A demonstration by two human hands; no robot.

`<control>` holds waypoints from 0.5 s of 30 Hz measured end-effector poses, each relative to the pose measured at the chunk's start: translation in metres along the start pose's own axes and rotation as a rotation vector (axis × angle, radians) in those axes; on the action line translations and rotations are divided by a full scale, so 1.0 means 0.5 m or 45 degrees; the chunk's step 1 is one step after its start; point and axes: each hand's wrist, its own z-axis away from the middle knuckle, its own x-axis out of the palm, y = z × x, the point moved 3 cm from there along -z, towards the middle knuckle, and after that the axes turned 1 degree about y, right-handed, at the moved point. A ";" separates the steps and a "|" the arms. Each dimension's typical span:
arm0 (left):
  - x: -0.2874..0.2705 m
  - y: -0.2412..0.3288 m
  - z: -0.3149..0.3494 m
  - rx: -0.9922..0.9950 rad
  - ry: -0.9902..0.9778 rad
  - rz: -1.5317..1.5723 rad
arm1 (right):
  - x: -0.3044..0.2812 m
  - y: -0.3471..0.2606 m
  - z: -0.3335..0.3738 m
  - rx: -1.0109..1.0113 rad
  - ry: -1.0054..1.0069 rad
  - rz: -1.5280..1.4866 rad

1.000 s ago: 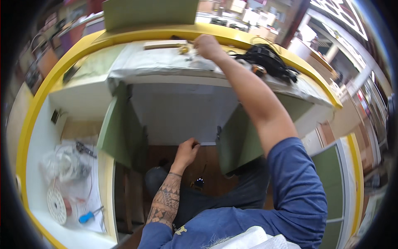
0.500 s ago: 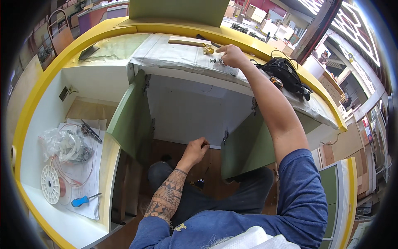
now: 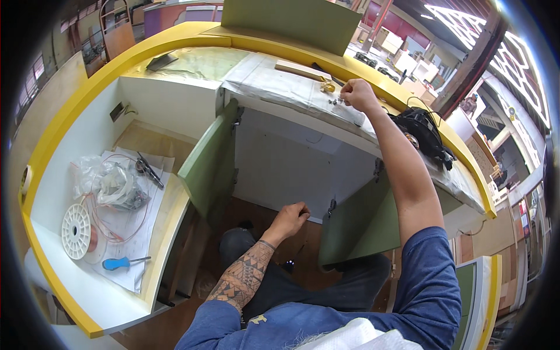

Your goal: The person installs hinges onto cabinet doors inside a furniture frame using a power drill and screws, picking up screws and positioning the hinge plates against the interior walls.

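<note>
My right hand (image 3: pixel 360 95) is over the paper-covered countertop (image 3: pixel 255 74), fingers drawn together in a pinch. Whatever it pinches is too small to make out. Beside its fingertips lie a few small metal pieces (image 3: pixel 333 101), with a small yellow object (image 3: pixel 328 87) just behind them. Lower down, my left hand (image 3: pixel 290 220) is closed in front of the cabinet opening, between a left green door (image 3: pixel 208 163) and a right green door (image 3: pixel 361 224), both swung open. Its curled fingers hide anything inside them. Dark hinges (image 3: pixel 332 206) show along the door edges.
A wooden strip (image 3: pixel 300 69) and a black bag (image 3: pixel 421 128) lie on the countertop. The left compartment holds a clear plastic bag (image 3: pixel 119 186), a white spool (image 3: pixel 76 231), a blue-handled screwdriver (image 3: pixel 116 263) and a black tool (image 3: pixel 150 170) on paper. A raised yellow edge (image 3: pixel 192 35) borders the counter.
The whole scene has shifted right and slightly down in the picture. My right hand's outstretched fingers have drawn into a pinch beside the metal pieces. My left hand stays closed before the opening.
</note>
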 end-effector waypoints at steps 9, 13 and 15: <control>0.000 -0.008 0.004 0.009 0.013 0.004 | 0.003 -0.021 0.005 0.006 -0.055 -0.054; 0.001 -0.011 0.000 0.004 0.007 0.020 | 0.004 -0.032 0.008 0.079 -0.099 0.047; 0.006 -0.005 -0.009 0.022 -0.002 0.001 | -0.005 -0.007 0.000 0.084 -0.083 0.050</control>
